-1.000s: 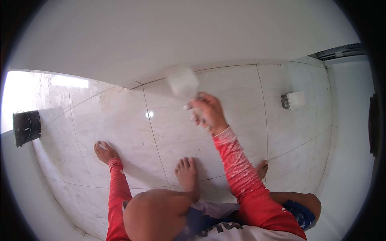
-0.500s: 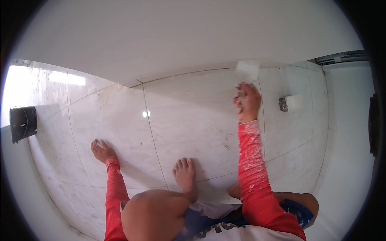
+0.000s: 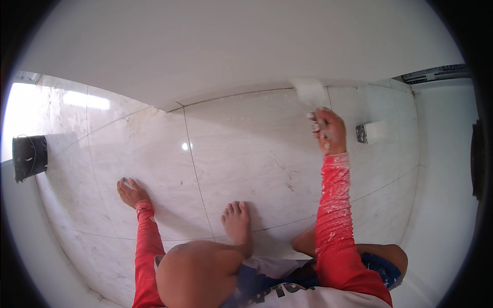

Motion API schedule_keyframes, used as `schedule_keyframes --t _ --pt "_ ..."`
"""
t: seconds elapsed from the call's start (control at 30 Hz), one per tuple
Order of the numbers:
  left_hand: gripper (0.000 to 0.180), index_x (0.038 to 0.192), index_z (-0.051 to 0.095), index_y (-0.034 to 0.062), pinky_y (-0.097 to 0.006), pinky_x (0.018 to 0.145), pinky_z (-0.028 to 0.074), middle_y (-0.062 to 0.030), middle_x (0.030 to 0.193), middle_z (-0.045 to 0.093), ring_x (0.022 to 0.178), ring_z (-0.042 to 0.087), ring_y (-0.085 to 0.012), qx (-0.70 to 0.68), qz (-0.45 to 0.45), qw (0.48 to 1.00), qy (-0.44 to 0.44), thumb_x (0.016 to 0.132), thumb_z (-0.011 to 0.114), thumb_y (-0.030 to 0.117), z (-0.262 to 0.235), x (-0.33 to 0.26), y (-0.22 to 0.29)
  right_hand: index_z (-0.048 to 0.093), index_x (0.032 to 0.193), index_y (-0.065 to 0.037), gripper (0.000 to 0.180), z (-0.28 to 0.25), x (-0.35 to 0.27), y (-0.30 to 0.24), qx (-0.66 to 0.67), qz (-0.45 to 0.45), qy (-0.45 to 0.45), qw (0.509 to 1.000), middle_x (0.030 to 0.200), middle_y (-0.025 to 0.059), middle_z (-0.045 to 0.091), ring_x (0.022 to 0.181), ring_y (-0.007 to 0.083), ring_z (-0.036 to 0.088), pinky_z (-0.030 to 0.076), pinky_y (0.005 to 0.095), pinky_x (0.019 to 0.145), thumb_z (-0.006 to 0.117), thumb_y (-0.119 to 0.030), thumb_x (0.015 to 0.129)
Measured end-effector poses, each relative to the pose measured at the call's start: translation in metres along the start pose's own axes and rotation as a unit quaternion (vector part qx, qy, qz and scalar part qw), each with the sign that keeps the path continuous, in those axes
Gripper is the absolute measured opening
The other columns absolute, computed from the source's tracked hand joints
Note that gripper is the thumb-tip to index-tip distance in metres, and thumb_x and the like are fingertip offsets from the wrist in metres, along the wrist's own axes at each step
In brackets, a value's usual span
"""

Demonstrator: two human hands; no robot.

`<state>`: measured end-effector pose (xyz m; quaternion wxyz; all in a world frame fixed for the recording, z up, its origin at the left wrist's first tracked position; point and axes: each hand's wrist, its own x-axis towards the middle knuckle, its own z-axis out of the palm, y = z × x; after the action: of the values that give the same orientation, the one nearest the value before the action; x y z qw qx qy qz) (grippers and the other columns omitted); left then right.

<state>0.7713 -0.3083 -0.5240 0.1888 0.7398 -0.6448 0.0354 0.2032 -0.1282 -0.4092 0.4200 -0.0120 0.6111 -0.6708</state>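
Two hands apart, right hand (image 3: 326,131) gripping probable trowel (image 3: 310,92), left hand (image 3: 129,191) flat on floor (image 3: 246,149)

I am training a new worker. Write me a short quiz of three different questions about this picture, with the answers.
1. True or false: the left hand lies flat on the tiled floor.
2. What does the right hand hold? A) white-coated flat tool B) hammer C) bucket
3. Fill in: the tool's blade meets the base of the white ____.

Key: 1 true; 2 A; 3 wall.
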Motion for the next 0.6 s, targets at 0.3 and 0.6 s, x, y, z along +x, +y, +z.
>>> schedule_keyframes --t 0.3,0.6 --pt "0.038 0.124 0.055 0.004 -0.048 0.107 0.036 -0.019 0.138 0.05 0.131 0.044 -0.0354 0.019 -0.002 1.0 0.004 0.098 0.051 0.031 0.007 0.002 -0.01 0.047 0.088 -0.007 0.015 0.037 0.009 0.02 0.066 -0.092 0.129 0.985 0.079 0.0093 0.062 0.054 0.0196 0.058 0.043 0.0288 0.039 0.062 -0.01 0.091" --pt "0.037 0.125 0.055 0.0069 -0.046 0.112 0.03 -0.0186 0.141 0.048 0.135 0.041 -0.0333 0.008 -0.041 0.999 -0.016 0.097 0.051 0.031 0.007 0.004 -0.013 0.042 0.1 -0.003 0.021 0.262 -0.097 0.148 0.056 0.01 -0.088 0.994 0.078 0.0096 0.06 0.047 0.0159 0.061 0.042 0.028 0.029 0.06 -0.011 0.093"
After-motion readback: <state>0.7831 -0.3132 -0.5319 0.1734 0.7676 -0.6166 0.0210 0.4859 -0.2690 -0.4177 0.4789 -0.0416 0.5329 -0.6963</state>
